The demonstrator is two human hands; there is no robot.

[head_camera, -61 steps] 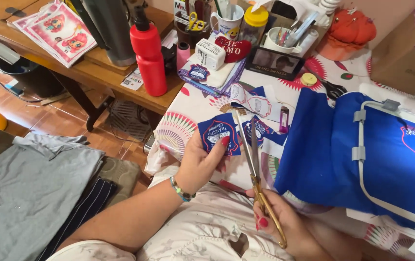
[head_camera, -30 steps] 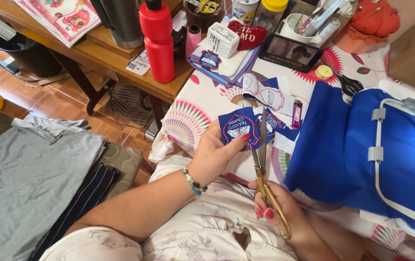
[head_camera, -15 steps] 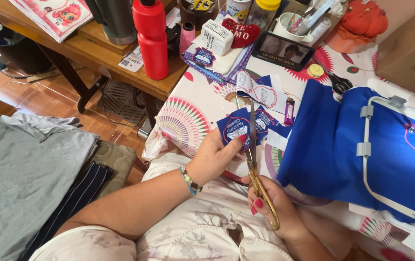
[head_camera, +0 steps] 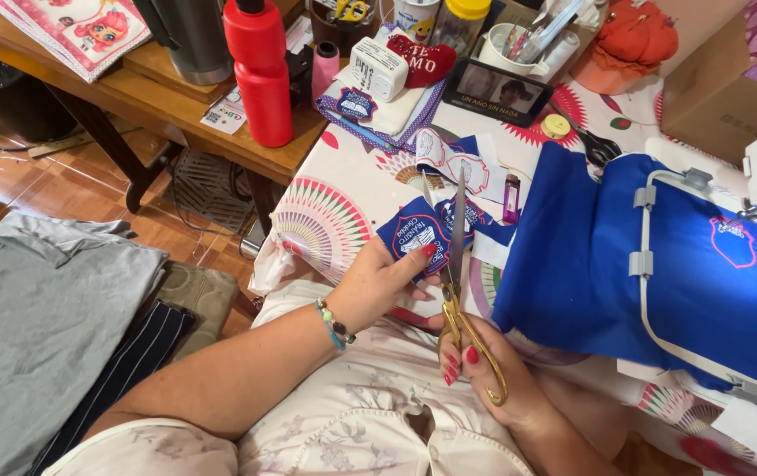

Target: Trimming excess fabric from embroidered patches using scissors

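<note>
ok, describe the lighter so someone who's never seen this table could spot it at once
Start at the big blue cloth on the patterned table. Just off its upper left edge, beyond the scissors tip, a small lighter lies on a white paper scrap. It is the only slim purple stick there; the pieces around it are flat blue and white badges.

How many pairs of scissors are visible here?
3: gold-handled steel scissors in the right hand; black-handled scissors beside the blue cloth; yellow-handled scissors in a cup. Clutter may hide others.

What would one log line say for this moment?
left hand: holds blue embroidered patch | right hand: gold-handled scissors, blades at patch edge | blue fabric in hoop alongside
</note>
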